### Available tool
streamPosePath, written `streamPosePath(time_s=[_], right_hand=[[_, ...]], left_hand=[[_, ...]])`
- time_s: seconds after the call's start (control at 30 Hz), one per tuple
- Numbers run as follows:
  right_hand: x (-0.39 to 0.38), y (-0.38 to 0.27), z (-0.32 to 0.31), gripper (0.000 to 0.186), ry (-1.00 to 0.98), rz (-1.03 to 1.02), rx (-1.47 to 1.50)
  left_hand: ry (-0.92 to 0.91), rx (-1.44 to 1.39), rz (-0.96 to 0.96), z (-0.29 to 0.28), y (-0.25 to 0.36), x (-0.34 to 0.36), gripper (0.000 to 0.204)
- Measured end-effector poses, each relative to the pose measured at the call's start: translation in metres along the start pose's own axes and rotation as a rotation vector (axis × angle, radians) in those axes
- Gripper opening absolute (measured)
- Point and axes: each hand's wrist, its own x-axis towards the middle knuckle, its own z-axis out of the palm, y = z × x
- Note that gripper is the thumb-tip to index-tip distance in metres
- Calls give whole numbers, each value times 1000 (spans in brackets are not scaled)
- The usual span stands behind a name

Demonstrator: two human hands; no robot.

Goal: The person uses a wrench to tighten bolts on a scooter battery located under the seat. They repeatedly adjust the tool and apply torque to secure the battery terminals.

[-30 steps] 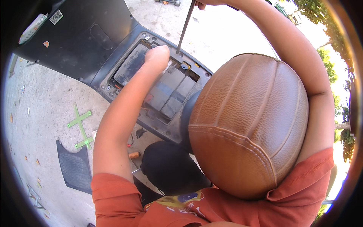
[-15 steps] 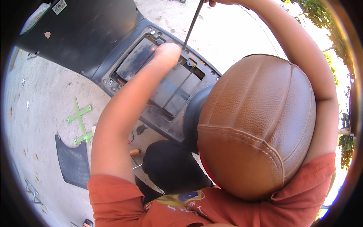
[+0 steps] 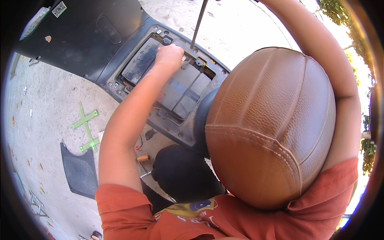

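Note:
Black batteries (image 3: 185, 89) sit in the recess of a scooter's dark plastic floor frame (image 3: 162, 127). Over their far edge, my left hand (image 3: 170, 57) is closed, its fingertips hidden beneath it. What it grips, if anything, cannot be made out. A long dark screwdriver (image 3: 198, 25) stands tilted, its tip at the frame's far rim just right of my left hand. My right arm (image 3: 294, 24) curves round the far side of the brown leather seat (image 3: 272, 116). Its hand is almost wholly cut off at the top edge, by the screwdriver's upper end.
A black lid (image 3: 90, 34) is raised at the left of the frame. On the ground lie a green cross-shaped strap piece (image 3: 84, 120), a dark ribbed mat (image 3: 79, 170) and an orange handle (image 3: 143, 158). The bulky seat fills the right side.
My left hand has shifted slightly left over the batteries. My right hand has slipped almost out of view at the top, and the screwdriver has moved a little left with its tip at the rim.

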Motion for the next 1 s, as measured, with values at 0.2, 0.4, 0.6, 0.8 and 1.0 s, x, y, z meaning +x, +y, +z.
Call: streamPosePath(time_s=[0.2,0.4,0.6,0.8,1.0], right_hand=[[-4,-2,-3,16,-5,-53,8],[-6,-10,-5,17,-10,-68,-34],[-6,-19,-6,18,-22,-70,-57],[-4,-19,0,18,-10,-55,-86],[-3,-13,-2,17,-25,-74,-35]], left_hand=[[214,-182,-7,21,-15,-10,13],[278,-253,-50,30,-42,-12,15],[234,-491,-38,29,-50,-19,28],[203,-418,-206,27,-29,-13,32],[129,-390,-199,13,-22,-12,26]])
